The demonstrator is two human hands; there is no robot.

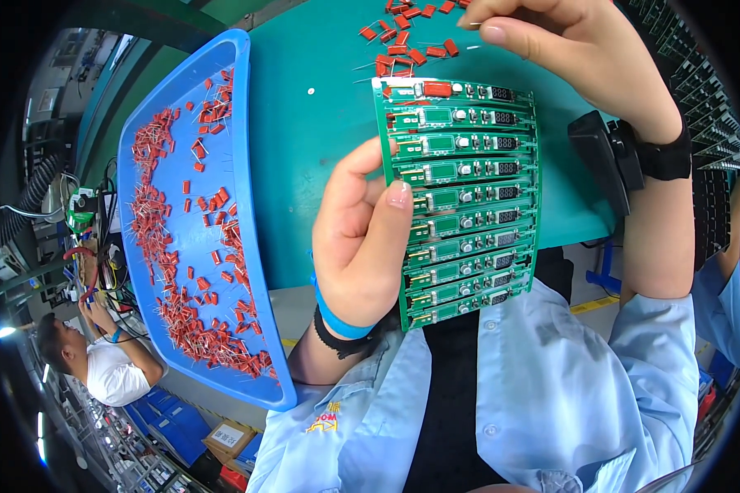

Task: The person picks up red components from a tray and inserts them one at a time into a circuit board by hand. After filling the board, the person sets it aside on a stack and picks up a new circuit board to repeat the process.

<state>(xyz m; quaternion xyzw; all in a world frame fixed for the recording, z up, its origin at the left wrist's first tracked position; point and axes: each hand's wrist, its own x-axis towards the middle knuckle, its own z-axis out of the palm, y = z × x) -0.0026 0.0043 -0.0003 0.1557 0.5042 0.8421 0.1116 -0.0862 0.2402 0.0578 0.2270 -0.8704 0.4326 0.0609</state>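
Observation:
My left hand point(362, 230) grips a green panel of joined circuit boards point(467, 193) by its left edge, thumb on the front face. Each strip carries a small dark digit display, a white round part and small black buttons. In the top strip lies a red capacitor point(437, 89); the strips below show bare green areas at that spot. Beyond the panel my right hand point(543, 37) has thumb and forefinger brought together, with a thin pale sliver at the tips that I cannot make out. Loose red capacitors point(403, 39) with wire leads are scattered beside it on the green mat point(304, 131).
A blue tray point(251, 205) full of red capacitors stands at the left, close to my left wrist. Racked circuit boards point(711, 107) line the right side. A black device point(604, 156) is strapped at my right wrist. Another person point(111, 361) works at far left.

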